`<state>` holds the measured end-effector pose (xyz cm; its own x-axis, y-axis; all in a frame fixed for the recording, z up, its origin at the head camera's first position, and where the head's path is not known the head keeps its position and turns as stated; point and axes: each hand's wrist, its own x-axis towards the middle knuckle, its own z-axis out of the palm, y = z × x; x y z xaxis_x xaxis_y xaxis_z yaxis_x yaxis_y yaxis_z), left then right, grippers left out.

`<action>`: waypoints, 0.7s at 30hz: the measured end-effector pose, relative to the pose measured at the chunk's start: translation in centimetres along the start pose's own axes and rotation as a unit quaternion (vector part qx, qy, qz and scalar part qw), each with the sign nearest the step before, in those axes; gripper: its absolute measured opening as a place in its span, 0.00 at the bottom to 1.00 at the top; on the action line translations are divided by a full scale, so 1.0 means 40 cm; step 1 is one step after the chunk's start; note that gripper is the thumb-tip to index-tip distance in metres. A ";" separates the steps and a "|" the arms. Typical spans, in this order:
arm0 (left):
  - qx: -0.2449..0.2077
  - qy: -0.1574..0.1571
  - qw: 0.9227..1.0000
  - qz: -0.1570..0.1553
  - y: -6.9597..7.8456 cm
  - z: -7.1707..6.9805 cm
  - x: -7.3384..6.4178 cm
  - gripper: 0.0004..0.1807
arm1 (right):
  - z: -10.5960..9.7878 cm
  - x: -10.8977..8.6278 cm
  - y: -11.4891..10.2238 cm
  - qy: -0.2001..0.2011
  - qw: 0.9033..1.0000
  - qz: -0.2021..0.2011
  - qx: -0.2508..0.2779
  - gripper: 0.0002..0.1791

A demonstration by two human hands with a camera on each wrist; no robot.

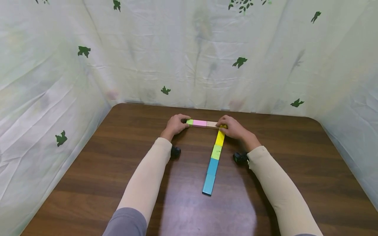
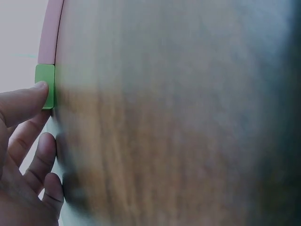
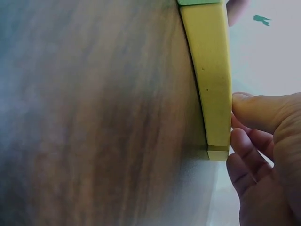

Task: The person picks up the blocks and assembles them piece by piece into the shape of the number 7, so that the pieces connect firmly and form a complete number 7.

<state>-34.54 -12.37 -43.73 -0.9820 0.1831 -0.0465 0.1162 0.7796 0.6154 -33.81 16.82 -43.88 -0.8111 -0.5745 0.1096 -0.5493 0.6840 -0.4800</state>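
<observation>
Far back on the table, a short row of flat blocks runs between the hands: a green block (image 1: 190,122), a pink block (image 1: 199,123) and a bare-wood block (image 1: 211,124). From its right end a column comes toward me: a yellow block (image 1: 220,139), a light green block (image 1: 216,152) and two blue blocks (image 1: 211,175). My left hand (image 1: 176,124) pinches the green block (image 2: 45,87) at the outer end, its other fingers loosely bent. My right hand (image 1: 233,127) grips the corner, thumb against the yellow block (image 3: 209,75) and a fingertip over the bare-wood block; the hand partly covers that joint.
The brown wooden table (image 1: 103,170) has rounded far corners. Behind it hangs a pale curtain (image 1: 183,59) with green leaf and bird prints. Dark wrist cameras sit under both wrists, close above the tabletop, on either side of the column.
</observation>
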 end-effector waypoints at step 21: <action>-0.013 -0.004 1.000 0.002 -0.018 -0.021 -0.003 0.28 | 0.001 0.013 -0.008 -0.009 0.999 0.000 -0.040 0.14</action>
<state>-34.63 -13.45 -43.50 -0.9803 0.1910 -0.0501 0.1161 0.7627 0.6363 -34.05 16.27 -43.71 -0.8078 -0.5820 0.0936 -0.5642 0.7173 -0.4088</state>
